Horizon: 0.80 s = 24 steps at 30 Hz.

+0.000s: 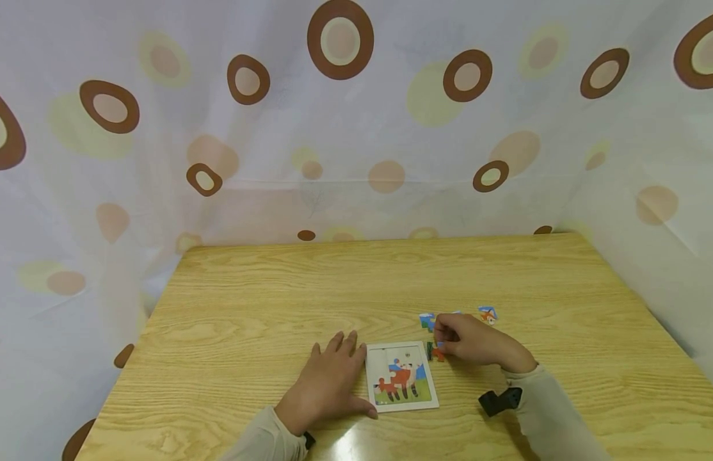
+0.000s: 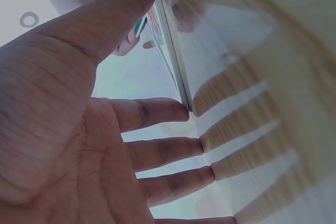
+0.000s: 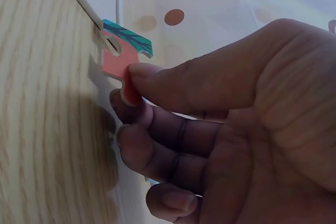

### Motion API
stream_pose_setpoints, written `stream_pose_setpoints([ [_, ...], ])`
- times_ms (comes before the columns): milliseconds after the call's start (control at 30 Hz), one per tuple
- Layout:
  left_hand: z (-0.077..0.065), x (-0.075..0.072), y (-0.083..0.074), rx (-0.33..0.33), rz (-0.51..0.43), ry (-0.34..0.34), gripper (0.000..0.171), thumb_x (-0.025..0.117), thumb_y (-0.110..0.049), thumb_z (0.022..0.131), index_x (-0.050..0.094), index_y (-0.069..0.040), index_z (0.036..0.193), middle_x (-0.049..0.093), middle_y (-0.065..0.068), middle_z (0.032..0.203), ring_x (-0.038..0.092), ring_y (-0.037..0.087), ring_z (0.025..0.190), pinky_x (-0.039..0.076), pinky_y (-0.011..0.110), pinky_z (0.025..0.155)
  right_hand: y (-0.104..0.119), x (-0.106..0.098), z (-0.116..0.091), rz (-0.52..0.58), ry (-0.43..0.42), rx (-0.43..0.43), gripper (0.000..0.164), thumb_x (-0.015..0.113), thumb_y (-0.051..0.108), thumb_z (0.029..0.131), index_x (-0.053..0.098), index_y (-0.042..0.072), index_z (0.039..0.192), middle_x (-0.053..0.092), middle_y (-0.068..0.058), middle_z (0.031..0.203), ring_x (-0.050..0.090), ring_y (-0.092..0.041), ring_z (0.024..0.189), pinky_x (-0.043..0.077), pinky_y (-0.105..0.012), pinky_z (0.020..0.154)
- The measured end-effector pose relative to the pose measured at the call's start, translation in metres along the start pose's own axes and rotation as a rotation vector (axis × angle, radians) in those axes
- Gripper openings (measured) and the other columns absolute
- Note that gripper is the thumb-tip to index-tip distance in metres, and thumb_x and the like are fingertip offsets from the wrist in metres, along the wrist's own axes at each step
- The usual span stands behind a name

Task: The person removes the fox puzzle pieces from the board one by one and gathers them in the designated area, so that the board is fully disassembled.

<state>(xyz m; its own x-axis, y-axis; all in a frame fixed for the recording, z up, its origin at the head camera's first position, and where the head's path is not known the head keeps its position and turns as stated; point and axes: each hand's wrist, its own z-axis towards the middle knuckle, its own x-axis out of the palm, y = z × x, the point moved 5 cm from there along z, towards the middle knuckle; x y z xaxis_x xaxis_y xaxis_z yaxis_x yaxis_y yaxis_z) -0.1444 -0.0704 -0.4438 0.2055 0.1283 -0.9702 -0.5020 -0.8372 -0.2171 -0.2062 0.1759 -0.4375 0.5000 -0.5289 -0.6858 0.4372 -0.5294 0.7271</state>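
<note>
A white-rimmed puzzle tray (image 1: 430,379) lies on the table, with joined pieces showing a red animal (image 1: 404,378) on grass. At its left side my left hand (image 1: 332,387) rests spread on the tabletop, thumb and index finger at the tray's edge. My right hand (image 1: 477,342) is just right of the tray and pinches a puzzle piece (image 3: 116,59) between thumb and fingers. That piece is red with a green, dark-veined strip, and it is tilted up close over the wood. The upper left of the tray shows pale bare board.
Beyond the right hand lie loose puzzle pieces: a blue and green one (image 1: 427,321), one with an animal's face (image 1: 488,314), and another mostly hidden behind the fingers. The wooden table (image 1: 264,288) meets a patterned curtain (image 1: 356,211) at the back and sides.
</note>
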Motion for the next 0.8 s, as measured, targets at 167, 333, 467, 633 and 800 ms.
stream_pose_setpoints([
  [167,0.0,0.0003,0.0001,0.001,0.001,0.001,0.106,0.081,-0.072,0.071,0.053,-0.007,0.15,0.043,0.019,0.158,0.041,0.041,0.144,0.042,0.069,0.103,-0.0019,-0.0004,-0.0012,0.014,0.021,0.028,0.014,0.063,-0.005,0.097,0.058,0.007,0.091,0.055,0.002,0.08,0.045,-0.009,0.066,0.038,-0.028,0.061],
  [333,-0.0001,-0.0006,-0.0003,0.006,0.004,-0.008,0.105,0.081,-0.072,0.071,0.053,-0.007,0.149,0.043,0.019,0.158,0.041,0.041,0.144,0.042,0.069,0.102,-0.0036,-0.0014,-0.0023,-0.024,0.018,0.046,0.015,0.064,-0.005,0.095,0.058,0.007,0.089,0.054,0.003,0.078,0.045,-0.008,0.066,0.038,-0.027,0.061],
  [467,-0.0003,-0.0012,-0.0006,0.01,0.008,-0.011,0.105,0.081,-0.072,0.071,0.053,-0.007,0.149,0.044,0.02,0.158,0.042,0.042,0.144,0.042,0.069,0.102,-0.0056,-0.0028,-0.004,-0.08,0.004,0.074,0.015,0.066,-0.003,0.094,0.058,0.008,0.088,0.051,0.005,0.076,0.043,-0.008,0.066,0.037,-0.026,0.061],
  [633,-0.0002,-0.0007,-0.0004,0.01,0.009,-0.011,0.105,0.081,-0.072,0.071,0.053,-0.007,0.149,0.043,0.02,0.158,0.041,0.041,0.144,0.042,0.069,0.102,-0.005,-0.0011,-0.0037,-0.126,-0.01,0.084,0.016,0.068,-0.003,0.093,0.059,0.009,0.087,0.051,0.005,0.075,0.042,-0.007,0.064,0.037,-0.026,0.06],
  [800,-0.0005,0.0002,-0.0003,0.006,-0.003,0.0,0.106,0.081,-0.072,0.072,0.052,-0.007,0.15,0.042,0.019,0.159,0.04,0.042,0.144,0.042,0.069,0.103,-0.002,0.0012,-0.004,-0.148,-0.029,0.088,0.018,0.065,-0.007,0.09,0.059,0.009,0.087,0.051,0.005,0.074,0.04,-0.007,0.062,0.036,-0.026,0.058],
])
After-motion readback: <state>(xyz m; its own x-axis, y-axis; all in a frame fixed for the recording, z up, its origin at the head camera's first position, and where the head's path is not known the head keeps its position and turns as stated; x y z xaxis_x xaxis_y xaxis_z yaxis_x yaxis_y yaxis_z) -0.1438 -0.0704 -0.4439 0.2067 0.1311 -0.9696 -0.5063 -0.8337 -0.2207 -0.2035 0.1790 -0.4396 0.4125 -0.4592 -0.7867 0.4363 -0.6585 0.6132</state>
